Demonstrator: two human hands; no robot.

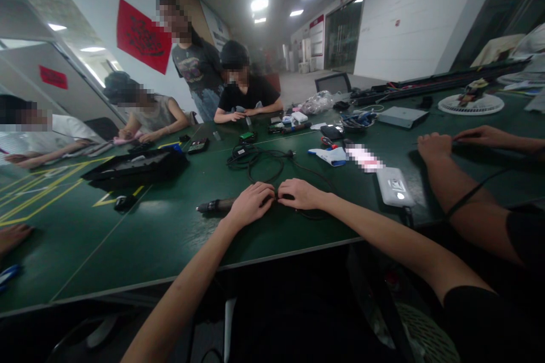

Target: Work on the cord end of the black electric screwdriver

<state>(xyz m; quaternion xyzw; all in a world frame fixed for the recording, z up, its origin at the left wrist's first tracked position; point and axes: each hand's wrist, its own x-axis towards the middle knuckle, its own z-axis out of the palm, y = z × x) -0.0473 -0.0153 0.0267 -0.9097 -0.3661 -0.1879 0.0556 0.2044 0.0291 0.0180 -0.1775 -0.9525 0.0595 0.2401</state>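
Note:
On the green table (170, 221) lies a dark, tube-shaped electric screwdriver (215, 205), its tip pointing left. My left hand (252, 204) is closed around the rear part of it, fingers curled over the body. Just to the right, my right hand (300, 194) is closed in a pinch at the screwdriver's tail end, where a black cord (313, 215) runs off under the hand. The exact spot between my fingertips is too small and dark to make out. Behind both hands a coiled black cable with a plug (291, 153) rests on the table.
A black tray (136, 167) sits at the left. To the right are a white power bank (392, 187), a blue-and-white glove (332, 156) and a grey box (402, 117). A neighbour's arms (460, 181) reach in from the right; several people work across the table.

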